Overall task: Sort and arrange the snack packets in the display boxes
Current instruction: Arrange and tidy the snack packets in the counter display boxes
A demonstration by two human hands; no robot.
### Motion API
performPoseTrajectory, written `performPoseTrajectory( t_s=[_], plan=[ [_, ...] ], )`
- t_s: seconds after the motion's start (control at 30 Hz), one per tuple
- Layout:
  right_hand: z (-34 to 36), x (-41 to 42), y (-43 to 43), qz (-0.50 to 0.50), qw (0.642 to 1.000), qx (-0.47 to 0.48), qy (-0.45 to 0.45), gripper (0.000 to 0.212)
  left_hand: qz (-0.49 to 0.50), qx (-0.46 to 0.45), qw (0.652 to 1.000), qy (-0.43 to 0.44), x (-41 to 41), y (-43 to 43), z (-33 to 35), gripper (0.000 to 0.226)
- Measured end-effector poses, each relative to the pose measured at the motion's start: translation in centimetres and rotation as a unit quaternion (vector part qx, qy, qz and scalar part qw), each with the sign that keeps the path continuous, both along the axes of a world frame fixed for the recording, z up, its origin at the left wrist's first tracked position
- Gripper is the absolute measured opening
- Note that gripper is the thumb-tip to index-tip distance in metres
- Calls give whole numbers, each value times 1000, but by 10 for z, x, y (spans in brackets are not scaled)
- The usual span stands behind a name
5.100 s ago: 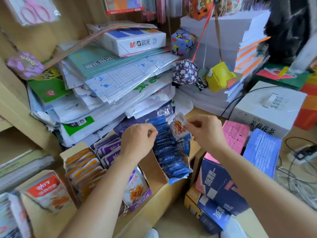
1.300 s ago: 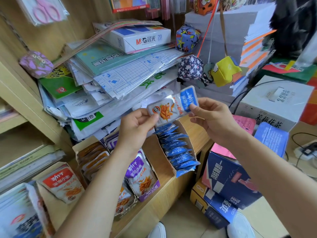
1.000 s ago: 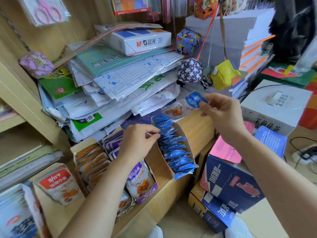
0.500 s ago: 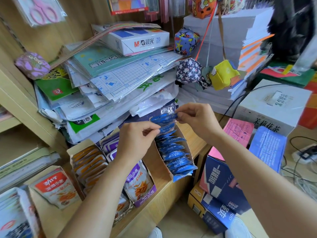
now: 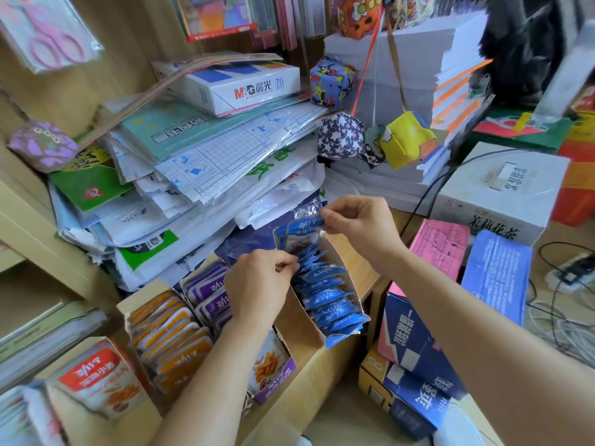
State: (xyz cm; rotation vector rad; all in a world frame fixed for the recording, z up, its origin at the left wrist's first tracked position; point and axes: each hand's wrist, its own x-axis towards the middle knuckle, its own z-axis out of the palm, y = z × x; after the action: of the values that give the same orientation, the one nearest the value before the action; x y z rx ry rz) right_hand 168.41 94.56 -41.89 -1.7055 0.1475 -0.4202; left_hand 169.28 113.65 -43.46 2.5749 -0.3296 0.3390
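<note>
Your right hand (image 5: 357, 226) pinches blue packet (image 5: 301, 235) by top edge; your left hand (image 5: 257, 284) grips row of blue packets (image 5: 325, 297). Spread gap, slide packet straight down, label forward, level with neighbours.

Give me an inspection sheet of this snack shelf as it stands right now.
Surface: wooden counter, crowded with display boxes.
Job's things: blue packet upright at the blue row's far end; purple packets, orange packets, red packet leftward.
Clutter: stationery pile behind; fabric cubes hanging.
Hands: right hand pinches the blue packet's top; left hand grips the blue row's tops.
Cables: black cable over the white box; white tangle at right.
Surroundings: wooden shelves left; cartons on the floor.
</note>
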Motion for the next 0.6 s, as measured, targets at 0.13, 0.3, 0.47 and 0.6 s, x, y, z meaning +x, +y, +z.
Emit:
performPoseTrajectory(
  t_s=[0.13,0.3,0.47,0.6],
  plan=[
    [1,1,4,-3,1000,-1,1,6,8,28,1000,-9,4,1,2,15],
    [0,0,4,-6,999,-52,-2,2,0,-78,996,-43,3,8,10,18],
    [-6,-1,6,-6,987,-162,-8,4,-122,-153,977,-84,12,13,11,16],
    [-7,-6,1,-31,979,-200,-18,19,-123,-140,974,-126,14,8,7,17]
  ],
)
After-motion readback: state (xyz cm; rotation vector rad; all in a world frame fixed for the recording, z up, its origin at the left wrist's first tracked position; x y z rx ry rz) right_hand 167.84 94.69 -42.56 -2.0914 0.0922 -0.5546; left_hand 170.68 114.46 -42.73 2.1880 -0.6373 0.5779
